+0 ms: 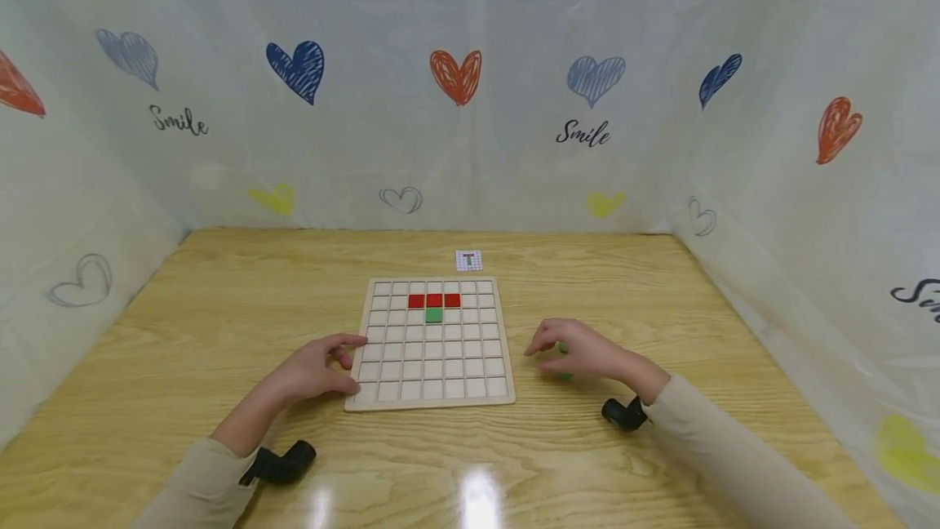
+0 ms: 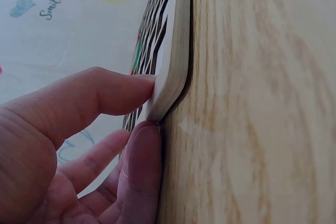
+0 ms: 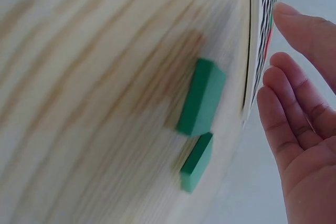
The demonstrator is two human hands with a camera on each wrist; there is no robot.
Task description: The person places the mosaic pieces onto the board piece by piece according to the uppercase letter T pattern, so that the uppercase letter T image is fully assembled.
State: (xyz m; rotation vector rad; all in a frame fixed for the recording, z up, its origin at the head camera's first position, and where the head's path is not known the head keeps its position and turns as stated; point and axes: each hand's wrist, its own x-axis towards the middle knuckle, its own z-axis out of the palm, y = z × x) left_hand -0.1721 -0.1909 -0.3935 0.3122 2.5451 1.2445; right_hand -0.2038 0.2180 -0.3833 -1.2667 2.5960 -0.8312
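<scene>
A square wooden grid board point(image 1: 432, 406) lies flat on the table. Three red tiles point(image 1: 435, 300) sit side by side in one of its upper rows, with a green tile point(image 1: 434, 315) directly below the middle one. My left hand point(image 1: 314, 370) rests on the board's left edge, thumb and a finger touching the rim point(image 2: 176, 61) near a corner. To the right of the board, my right hand point(image 1: 580, 349) hovers with nothing in its fingers. Below it, two loose green tiles point(image 3: 202, 98) lie on the table, mostly hidden by the hand in the head view.
Behind the board lies a small card point(image 1: 468, 260) printed with a grid and a red and green T shape. A white curtain point(image 1: 514, 162) with hearts and "Smile" lettering encloses the wooden table point(image 1: 264, 292) at the back and sides.
</scene>
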